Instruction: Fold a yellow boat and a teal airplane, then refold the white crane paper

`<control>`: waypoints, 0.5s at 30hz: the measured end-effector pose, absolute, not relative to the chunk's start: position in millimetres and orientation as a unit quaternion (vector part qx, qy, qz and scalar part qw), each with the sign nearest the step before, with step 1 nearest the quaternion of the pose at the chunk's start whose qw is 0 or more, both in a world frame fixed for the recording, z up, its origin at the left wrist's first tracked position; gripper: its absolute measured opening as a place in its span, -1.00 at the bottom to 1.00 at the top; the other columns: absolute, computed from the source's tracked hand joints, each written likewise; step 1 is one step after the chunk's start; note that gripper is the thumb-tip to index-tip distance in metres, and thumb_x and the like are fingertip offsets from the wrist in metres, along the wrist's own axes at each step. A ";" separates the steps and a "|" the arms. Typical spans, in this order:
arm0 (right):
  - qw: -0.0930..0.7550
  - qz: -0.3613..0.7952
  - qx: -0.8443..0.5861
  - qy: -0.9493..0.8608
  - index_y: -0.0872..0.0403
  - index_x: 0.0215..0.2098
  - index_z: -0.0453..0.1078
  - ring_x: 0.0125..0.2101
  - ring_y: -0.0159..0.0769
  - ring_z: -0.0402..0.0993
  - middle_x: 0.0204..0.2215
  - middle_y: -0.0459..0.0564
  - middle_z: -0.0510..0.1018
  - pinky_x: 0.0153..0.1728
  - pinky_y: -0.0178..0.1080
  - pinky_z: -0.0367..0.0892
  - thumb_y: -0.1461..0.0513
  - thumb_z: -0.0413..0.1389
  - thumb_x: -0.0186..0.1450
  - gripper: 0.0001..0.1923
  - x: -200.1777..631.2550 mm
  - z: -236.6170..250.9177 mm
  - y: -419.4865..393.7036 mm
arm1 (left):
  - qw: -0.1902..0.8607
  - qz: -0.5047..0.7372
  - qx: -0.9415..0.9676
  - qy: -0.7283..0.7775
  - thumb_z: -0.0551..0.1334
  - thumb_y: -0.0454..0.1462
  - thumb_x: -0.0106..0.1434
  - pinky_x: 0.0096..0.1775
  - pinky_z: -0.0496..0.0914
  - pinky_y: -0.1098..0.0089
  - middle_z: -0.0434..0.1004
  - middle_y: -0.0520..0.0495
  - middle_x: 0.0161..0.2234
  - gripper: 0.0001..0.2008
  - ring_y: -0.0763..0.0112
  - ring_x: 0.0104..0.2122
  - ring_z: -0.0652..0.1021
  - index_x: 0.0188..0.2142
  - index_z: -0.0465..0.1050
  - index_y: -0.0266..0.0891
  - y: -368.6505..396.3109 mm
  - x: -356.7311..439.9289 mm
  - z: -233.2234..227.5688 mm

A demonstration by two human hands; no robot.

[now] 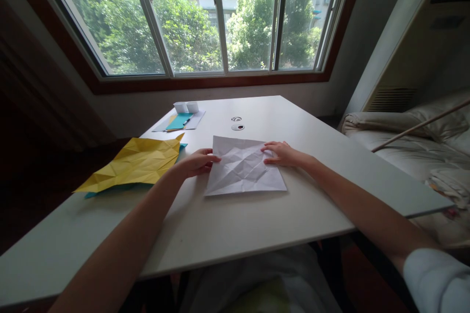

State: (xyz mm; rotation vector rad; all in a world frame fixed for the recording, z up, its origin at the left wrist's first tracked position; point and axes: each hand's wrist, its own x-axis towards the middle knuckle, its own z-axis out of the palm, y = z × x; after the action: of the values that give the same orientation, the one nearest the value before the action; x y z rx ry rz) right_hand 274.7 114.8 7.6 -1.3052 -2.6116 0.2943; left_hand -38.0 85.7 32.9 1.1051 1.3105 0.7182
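Note:
A creased white sheet of paper (245,168) lies on the white table in front of me, with fold lines crossing its middle. My left hand (200,162) is at its left edge, thumb on top and fingers beneath, gripping it. On the right side, my right hand (282,153) rests over the upper right edge with its thumb and fingers spread apart on the surface. To the left lies a creased yellow sheet (137,162), its edges raised off the table. Part of a teal sheet (123,188) shows from under it; the rest is hidden.
At the far left of the table (227,225) are small white folded boxes (186,106), teal paper (178,121) and a pen (187,121). Two round fittings (238,127) sit in the tabletop beyond the white sheet. A cream sofa (396,129) stands at the right, and a window is ahead.

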 end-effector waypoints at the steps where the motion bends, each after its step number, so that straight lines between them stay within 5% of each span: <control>1: 0.102 0.098 -0.438 -0.888 -0.02 0.08 0.27 0.15 0.00 0.11 0.16 0.12 0.21 0.10 0.22 -0.13 -0.11 -0.01 0.19 -0.42 274.7 7.1 115.4 | 0.595 0.319 0.476 0.564 0.39 -0.37 -0.15 -0.43 0.46 0.53 0.54 -0.04 -0.35 -0.62 0.44 -0.43 0.55 -0.27 0.44 -0.25 85.7 -37.7 32.5; 9: 0.107 0.084 -0.432 -0.892 0.02 0.08 0.27 0.15 -0.07 0.12 0.15 0.12 0.23 0.12 0.06 -0.02 -0.06 -0.02 0.23 -0.46 274.9 3.8 117.8 | 0.587 0.341 0.502 0.536 0.42 -0.35 -0.19 -0.32 0.48 0.44 0.54 -0.09 -0.22 -0.46 0.31 -0.29 0.56 -0.14 0.40 -0.21 88.3 -42.0 25.6; 15: 0.202 0.125 -0.491 -0.838 0.16 0.19 0.09 0.14 -0.09 0.15 0.14 0.21 0.24 0.10 -0.07 0.09 0.07 0.03 0.23 -0.38 274.7 6.0 120.1 | 0.549 0.407 0.509 0.523 0.45 -0.34 -0.24 -0.24 0.48 0.35 0.52 -0.15 -0.16 -0.46 0.20 -0.18 0.54 -0.18 0.41 -0.26 93.9 -46.5 22.5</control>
State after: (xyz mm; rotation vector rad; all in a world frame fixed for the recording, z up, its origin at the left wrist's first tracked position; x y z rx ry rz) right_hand 274.7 120.1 6.0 -1.3718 -2.3408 0.3505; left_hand -46.5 93.9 22.5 1.2041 1.2386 0.9645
